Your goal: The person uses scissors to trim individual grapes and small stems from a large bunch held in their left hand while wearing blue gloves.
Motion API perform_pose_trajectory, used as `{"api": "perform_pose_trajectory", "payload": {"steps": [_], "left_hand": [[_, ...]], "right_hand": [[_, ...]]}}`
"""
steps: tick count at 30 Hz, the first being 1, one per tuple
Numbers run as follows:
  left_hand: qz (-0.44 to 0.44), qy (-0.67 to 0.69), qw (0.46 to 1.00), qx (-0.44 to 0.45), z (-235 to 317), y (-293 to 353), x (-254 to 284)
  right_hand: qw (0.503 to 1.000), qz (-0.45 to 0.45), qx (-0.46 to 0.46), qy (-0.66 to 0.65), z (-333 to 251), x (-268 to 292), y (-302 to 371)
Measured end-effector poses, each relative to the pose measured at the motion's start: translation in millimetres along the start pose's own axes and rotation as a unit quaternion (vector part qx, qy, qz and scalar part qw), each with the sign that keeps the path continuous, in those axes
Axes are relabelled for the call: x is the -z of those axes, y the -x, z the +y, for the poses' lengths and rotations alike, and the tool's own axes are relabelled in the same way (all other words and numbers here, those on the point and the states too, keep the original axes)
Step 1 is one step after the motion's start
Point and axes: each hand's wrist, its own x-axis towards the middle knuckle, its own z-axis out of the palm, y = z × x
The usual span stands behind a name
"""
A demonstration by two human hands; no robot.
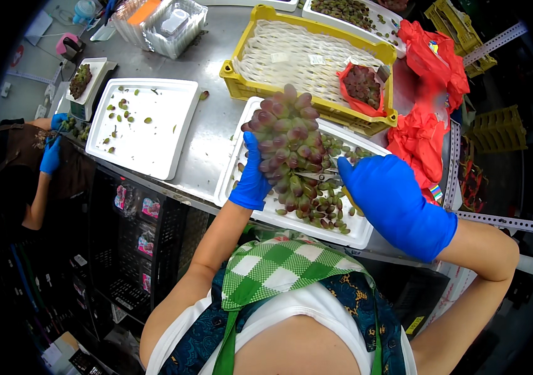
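A big bunch of reddish-green grapes [288,128] is held up in my left hand [252,178], which wears a blue glove and closes round its left side. My gloved right hand [398,203] grips a pair of scissors [320,176]. Their metal blades reach into the lower right of the bunch; an orange-yellow handle shows below my fingers. Whether the blades touch a stem, I cannot tell. Beneath the bunch lies a white tray [359,239] with many loose grapes [329,219] on it.
Behind the tray stands a yellow crate [241,84] lined with white foam netting, with grapes in a red bag [362,87]. Red plastic bags [426,137] lie right. Leftward are another white tray [169,119], clear boxes [166,28], a scale [88,100] and a co-worker's gloved hand [50,156].
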Motion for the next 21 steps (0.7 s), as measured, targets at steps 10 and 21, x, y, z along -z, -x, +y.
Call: {"api": "perform_pose_trajectory", "payload": {"steps": [10, 21], "left_hand": [[-0.015, 0.077, 0.994, -0.075, -0.3, -6.8, 1.7], [-0.185, 0.364, 0.912, 0.039, 16.1, -3.7, 19.5]], "right_hand": [[0.993, 0.027, -0.049, -0.106, 4.9, -3.4, 4.1], [0.944, 0.026, -0.063, -0.323, 1.4, -5.6, 23.4]]}}
